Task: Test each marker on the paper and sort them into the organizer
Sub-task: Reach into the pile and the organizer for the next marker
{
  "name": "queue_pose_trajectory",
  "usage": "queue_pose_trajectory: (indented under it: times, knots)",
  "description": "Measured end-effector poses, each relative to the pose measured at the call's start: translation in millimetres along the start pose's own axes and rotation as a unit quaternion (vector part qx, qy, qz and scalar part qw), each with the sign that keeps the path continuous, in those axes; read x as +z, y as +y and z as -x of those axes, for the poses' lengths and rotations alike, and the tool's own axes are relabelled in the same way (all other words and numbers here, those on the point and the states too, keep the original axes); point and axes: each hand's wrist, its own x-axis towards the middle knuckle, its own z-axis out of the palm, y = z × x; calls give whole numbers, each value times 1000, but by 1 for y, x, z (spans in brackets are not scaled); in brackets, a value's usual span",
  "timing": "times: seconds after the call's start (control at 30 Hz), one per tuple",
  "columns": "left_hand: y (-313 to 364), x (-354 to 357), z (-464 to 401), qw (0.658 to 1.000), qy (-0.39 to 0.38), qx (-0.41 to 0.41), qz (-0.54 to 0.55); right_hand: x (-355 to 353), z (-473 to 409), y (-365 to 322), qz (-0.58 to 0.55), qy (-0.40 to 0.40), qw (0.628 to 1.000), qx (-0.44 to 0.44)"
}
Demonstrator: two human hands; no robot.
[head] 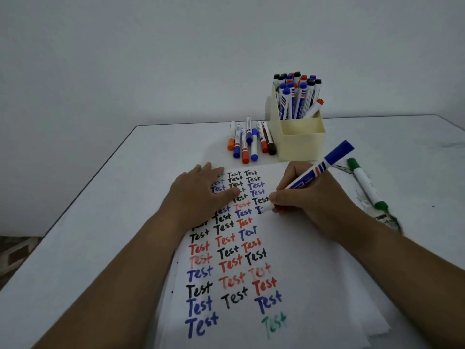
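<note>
A: From the head camera, which step is this?

B: Testing. The right hand [305, 197] pinches a blue whiteboard marker [310, 175] between thumb and fingertips, its nib on the paper [302, 273], where a new mark is just begun beside the rows of "Test". The left hand [198, 195] lies flat on the sheet, fingers loosely together, pinning it.

A: And next?

B: I'd judge: finish the word, cap the marker, then carry it to the cream organizer [297, 139].

A: What's in that?

B: The back compartment is packed with upright markers [297, 96]; the front one looks empty. Seven loose markers [251, 141] lie just left of it, and a green marker [367, 183] lies apart at the right.
</note>
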Motion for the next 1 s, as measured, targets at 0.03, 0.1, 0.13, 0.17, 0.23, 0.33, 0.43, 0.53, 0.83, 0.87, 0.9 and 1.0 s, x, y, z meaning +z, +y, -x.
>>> queue_pose_trajectory:
  times: [0.03,0.1,0.13,0.17,0.23,0.33,0.43,0.53,0.83,0.87,0.9,1.0]
  knots:
    - [1,-1,0,1000,-4,-3,-2,-1,-1,0,0,-1,1000,1]
    - [1,0,-1,1000,-7,-8,-4,-2,-2,1,4,3,1000,6]
    - [1,0,-2,1000,-8,-10,-4,-2,-3,2,10,4,1000,9]
    - [0,0,-2,1000,-9,-13,-4,-2,-4,3,20,5,1000,12]
    - [0,0,-2,1000,-10,-14,-4,0,-4,4,42,5,999,15]
    - [1,0,-2,1000,-13,-16,-5,1,-4,4,71,4,997,16]
    - [2,-1,-2,1000,-14,-17,-6,0,-6,5,89,-4,995,38]
    - [3,-1,0,1000,-12,-15,-5,0,-6,5,73,5,996,45]
    - [3,-2,0,1000,-15,-15,7,1,-6,5,86,26,996,9]
    - [3,-2,0,1000,-16,-15,8,0,-6,6,68,29,997,6]
    - [3,-2,0,1000,-17,-15,9,-1,-5,6,55,29,998,4]
    - [3,-1,-1,1000,-16,-17,5,-2,-5,8,76,17,997,7]
